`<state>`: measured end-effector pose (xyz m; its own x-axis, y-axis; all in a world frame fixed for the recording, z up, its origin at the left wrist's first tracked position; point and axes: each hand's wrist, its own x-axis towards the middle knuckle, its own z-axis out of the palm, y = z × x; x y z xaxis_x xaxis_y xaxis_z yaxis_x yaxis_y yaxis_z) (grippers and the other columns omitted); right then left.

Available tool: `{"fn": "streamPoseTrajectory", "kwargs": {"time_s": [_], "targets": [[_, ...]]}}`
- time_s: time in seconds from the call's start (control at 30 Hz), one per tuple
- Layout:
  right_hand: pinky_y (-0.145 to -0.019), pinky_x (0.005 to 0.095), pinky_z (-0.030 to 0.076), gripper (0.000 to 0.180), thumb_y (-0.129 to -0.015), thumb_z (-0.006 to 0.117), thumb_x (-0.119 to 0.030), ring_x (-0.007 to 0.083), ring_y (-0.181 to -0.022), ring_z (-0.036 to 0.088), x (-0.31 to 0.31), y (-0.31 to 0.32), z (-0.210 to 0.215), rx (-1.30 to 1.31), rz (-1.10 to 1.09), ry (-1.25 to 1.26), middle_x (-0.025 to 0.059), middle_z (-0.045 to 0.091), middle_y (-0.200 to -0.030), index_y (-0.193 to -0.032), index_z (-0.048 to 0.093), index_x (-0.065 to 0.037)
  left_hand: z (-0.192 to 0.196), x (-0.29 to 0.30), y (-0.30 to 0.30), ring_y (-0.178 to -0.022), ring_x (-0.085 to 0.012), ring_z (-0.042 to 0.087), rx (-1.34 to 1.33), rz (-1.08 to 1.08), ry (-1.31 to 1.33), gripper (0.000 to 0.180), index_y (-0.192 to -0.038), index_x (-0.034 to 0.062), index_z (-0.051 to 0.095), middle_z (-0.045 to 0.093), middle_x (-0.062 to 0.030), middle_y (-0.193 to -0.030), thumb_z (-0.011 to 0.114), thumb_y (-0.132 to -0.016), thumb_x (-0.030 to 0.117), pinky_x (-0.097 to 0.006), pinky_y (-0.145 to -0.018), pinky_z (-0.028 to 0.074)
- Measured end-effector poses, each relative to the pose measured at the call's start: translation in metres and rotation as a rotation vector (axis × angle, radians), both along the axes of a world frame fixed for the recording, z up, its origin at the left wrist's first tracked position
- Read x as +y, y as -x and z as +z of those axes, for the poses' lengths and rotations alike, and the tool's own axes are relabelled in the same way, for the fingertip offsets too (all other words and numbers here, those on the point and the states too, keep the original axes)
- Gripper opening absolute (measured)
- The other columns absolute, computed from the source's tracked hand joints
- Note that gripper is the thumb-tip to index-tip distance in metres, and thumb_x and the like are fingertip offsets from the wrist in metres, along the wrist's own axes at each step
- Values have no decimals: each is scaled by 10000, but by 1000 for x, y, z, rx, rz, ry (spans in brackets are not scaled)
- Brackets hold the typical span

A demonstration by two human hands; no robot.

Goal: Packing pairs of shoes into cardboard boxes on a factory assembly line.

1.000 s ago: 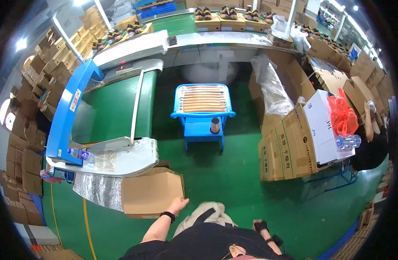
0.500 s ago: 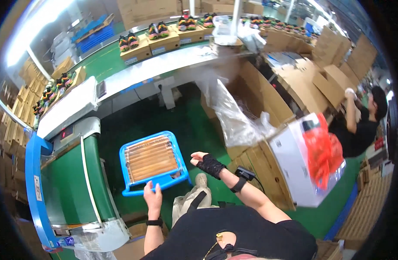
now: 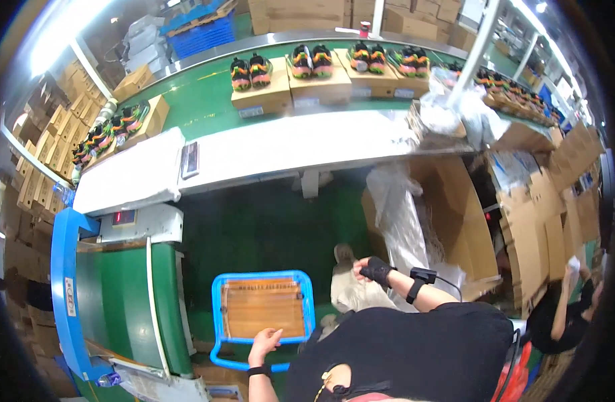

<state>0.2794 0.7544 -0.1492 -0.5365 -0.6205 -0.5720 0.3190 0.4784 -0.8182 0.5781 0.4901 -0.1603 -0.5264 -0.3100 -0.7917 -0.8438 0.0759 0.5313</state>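
My left hand (image 3: 266,342) is held over the near side of a blue plastic chair (image 3: 309,311), fingers stretched and nothing in them. Whether it touches the frame I cannot tell. The chair's brown slatted seat (image 3: 264,308) shows beyond the hand. My right hand (image 3: 373,270) wears a black fingerless wrist support and hovers above my light trousers, its fingers loosely bent and apart, with no object visible in it. A small black device (image 3: 422,275) is strapped to my right forearm.
Ahead runs a white bench (image 3: 294,144). Behind it, shoe pairs (image 3: 311,61) stand on boxes along a green conveyor belt (image 3: 187,110). A blue-framed belt machine (image 3: 63,295) is at left. A large open carton (image 3: 454,221) with clear plastic stands at right, near another person (image 3: 562,321).
My view has swung up and to the left, bringing the bench and shoes closer. My right hand has drawn away from the chair; my left remains by its near edge.
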Motion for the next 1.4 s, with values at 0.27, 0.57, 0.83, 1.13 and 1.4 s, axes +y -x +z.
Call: {"fn": "streamPoseTrajectory", "kwargs": {"time_s": [0.27, 0.57, 0.83, 1.13, 1.4], "targets": [[-583, 216, 435, 285, -803, 545, -278, 109, -775, 591, -61, 237, 39, 72, -94, 27, 27, 605, -890, -1000, 540, -71, 32, -52, 189, -625, -135, 588, 371, 438, 130, 469, -1093, -50, 472, 591, -107, -776, 593, -792, 288, -249, -485, 485], [-698, 399, 458, 560, -728, 656, -303, 282, -914, 545, -180, 494, 36, -92, -584, 345, 158, 464, -1100, -1130, 381, -27, 107, -124, 405, -683, -153, 582, 550, 445, 111, 546, -1198, -54, 352, 559, -119, -825, 565, -815, 272, -263, -528, 500], [-712, 551, 331, 485, -649, 714, -268, 267, -908, 431, -259, 571, 19, -676, -1034, 376, 112, 434, -1035, -1022, 420, -171, 93, -251, 604, -1129, -373, 353, 696, 730, -404, 910, -1246, -112, 134, 219, -281, -1259, 667, -708, 393, -482, -774, 471], [-608, 463, 412, 423, -666, 714, -217, 240, -868, 470, -278, 548, 33, -678, -1118, 656, 66, 518, -920, -997, 457, -157, 38, -293, 730, -974, -278, 506, 662, 933, -701, 531, -1111, 74, 446, 524, -96, -1046, 703, -689, 268, -502, -812, 388], [-441, 281, 467, 432, -687, 706, -164, 188, -660, 530, -362, 572, 46, -552, -1129, 639, 65, 553, -861, -1036, 455, -136, 29, -373, 746, -1015, -213, 497, 841, 888, -704, 460, -1105, 65, 477, 531, -78, -1105, 665, -731, 255, -363, -882, 399]]}}
